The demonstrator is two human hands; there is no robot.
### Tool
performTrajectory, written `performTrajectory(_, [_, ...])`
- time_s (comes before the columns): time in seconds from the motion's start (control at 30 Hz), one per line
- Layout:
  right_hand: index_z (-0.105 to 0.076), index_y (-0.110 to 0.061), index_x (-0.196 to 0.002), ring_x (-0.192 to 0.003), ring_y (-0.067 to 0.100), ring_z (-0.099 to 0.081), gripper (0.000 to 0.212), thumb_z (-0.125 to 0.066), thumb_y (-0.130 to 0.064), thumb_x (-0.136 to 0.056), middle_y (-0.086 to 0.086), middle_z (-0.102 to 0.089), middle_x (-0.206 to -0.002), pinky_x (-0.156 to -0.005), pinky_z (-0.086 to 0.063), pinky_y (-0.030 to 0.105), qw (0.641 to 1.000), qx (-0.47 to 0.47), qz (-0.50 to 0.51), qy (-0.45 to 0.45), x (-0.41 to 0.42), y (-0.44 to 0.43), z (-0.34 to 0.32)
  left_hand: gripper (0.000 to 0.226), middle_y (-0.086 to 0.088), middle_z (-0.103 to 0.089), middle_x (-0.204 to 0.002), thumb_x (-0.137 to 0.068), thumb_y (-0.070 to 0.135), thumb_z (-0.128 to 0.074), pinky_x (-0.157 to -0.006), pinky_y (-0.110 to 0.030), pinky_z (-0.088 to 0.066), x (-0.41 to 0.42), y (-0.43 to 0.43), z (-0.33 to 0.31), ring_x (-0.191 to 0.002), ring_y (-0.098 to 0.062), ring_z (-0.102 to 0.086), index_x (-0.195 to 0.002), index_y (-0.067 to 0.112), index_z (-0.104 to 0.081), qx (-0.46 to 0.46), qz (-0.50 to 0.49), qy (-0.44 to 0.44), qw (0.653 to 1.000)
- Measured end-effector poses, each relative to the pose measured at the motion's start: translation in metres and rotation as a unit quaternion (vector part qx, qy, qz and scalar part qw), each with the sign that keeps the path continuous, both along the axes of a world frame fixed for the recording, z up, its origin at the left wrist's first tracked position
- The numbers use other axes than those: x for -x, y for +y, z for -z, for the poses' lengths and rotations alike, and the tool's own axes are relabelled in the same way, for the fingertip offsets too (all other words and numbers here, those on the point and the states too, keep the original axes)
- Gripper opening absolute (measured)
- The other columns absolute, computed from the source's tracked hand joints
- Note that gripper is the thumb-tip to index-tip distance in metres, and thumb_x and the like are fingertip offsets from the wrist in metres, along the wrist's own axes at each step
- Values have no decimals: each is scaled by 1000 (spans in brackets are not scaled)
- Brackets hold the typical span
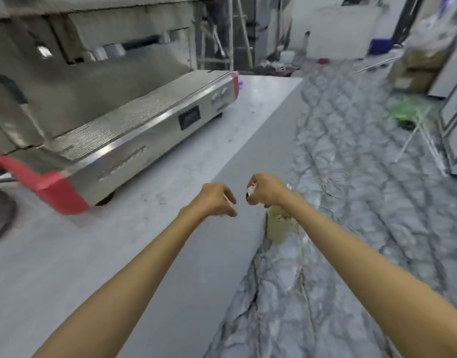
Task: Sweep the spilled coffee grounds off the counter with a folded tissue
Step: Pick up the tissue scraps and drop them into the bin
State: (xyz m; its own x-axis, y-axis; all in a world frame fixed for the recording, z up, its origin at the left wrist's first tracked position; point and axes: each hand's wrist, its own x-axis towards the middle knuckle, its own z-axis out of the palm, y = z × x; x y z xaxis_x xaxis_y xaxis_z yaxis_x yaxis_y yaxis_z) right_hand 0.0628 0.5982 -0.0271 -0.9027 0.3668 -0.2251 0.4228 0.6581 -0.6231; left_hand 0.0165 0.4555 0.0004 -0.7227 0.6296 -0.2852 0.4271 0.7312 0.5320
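HANDS AT THE COUNTER EDGE, TISSUE BUNCHED IN THE RIGHT HAND

The whole frame is blurred, so fine detail is unreliable. The tissue (pixel 251 191) shows only as a small white and dark scrap at the front of the right hand (pixel 266 190); most of it is hidden inside the fist, and any fold cannot be made out. The right-hand fingers are curled tight and clamped on it. The left hand (pixel 217 200) is loosely curled, thumb and fingertips drawn close together; whether anything sits between them cannot be told.

Coffee grounds (pixel 155 200) appear as faint dark specks on the counter (pixel 170 254), near the front foot of the espresso machine (pixel 134 140) and further along beside its far end. Their exact extent is not readable.

A pale green cup (pixel 277 227) stands below the right wrist, just beyond the counter edge; the forearm covers its rim and part of its contents.

The machine's left end is cut off by the frame. The counter edge runs diagonally from lower centre to upper right, with the marbled floor (pixel 364 202) beyond it. Between the machine and that edge lies an open strip of counter, and both hands hover above its outer margin
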Motion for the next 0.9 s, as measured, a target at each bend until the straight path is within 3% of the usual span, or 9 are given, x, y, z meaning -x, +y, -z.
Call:
performTrajectory(0.1, [-58,-9,-113,-83,26,-57,39,-67,-9,-75,15,-57,-119,-65,-56,37,998,-15,54,-15,-30,86,18,35,-11,-68,-108,-71,16,-77,-67,-19,-45,-12,91,19,-82,-14,-59,-104,11,-68,-18,23,-24,999])
performTrajectory(0.17, [-58,-6,-115,-86,23,-53,42,-68,-7,-74,13,-58,-108,-63,-53,32,997,-13,73,-25,-44,141,27,31,-12,-70,-105,-71,13,-76,-60,-18,-46,-17,151,35,-82,-14,-59,-100,9,-69,-30,34,-30,999])
performTrajectory(0.27, [-59,-2,-115,-87,25,-54,43,-70,-7,-74,12,-59,-97,-49,-34,19,995,-5,91,-33,-56,214,38,22,-16,-72,-101,-73,9,-70,-74,-28,-54,-15,230,63,-92,-25,-66,-95,7,-71,-51,25,-32,998])
performTrajectory(0.4, [-60,0,-109,-100,34,-60,37,-67,-4,-73,21,-66,-107,-61,-41,28,993,7,113,-28,-50,293,65,17,-15,-71,-99,-73,9,-70,-82,-37,-57,0,311,100,-95,-29,-66,-90,9,-71,-72,-27,-53,996])
performTrajectory(0.47, [-62,-1,-109,-99,33,-60,35,-66,-3,-74,21,-67,-105,-65,-42,29,993,22,111,-31,-35,323,82,17,-13,-71,-100,-73,11,-70,-82,-34,-56,13,342,117,-95,-28,-65,-90,12,-71,-68,-49,-55,995])
performTrajectory(0.6, [-61,-1,-111,-85,26,-54,36,-65,-3,-76,15,-60,-92,-51,-34,26,995,42,88,-38,17,367,120,21,-15,-70,-102,-73,7,-68,-78,-28,-48,59,393,151,-99,-27,-63,-93,10,-71,-62,-91,-48,993])
performTrajectory(0.7, [-56,-2,-114,-82,24,-50,40,-64,-4,-76,14,-56,-90,-59,-38,29,995,58,72,-41,69,398,162,25,-16,-69,-104,-72,4,-69,-84,-31,-49,106,429,187,-103,-28,-61,-97,8,-68,-63,-119,-51,990])
performTrajectory(0.8, [-51,-6,-120,-88,27,-51,42,-59,-5,-78,9,-50,-86,-66,-36,32,996,52,53,-48,124,434,216,31,-16,-68,-107,-73,2,-68,-88,-33,-50,155,466,235,-104,-28,-61,-103,7,-65,-63,-142,-56,986])
performTrajectory(0.9, [-53,-6,-119,-101,33,-57,40,-57,-5,-79,17,-61,-96,-69,-41,34,997,44,33,-50,171,466,276,28,-16,-67,-109,-76,0,-62,-86,-29,-47,194,494,293,-105,-27,-60,-104,5,-64,-63,-167,-59,982])
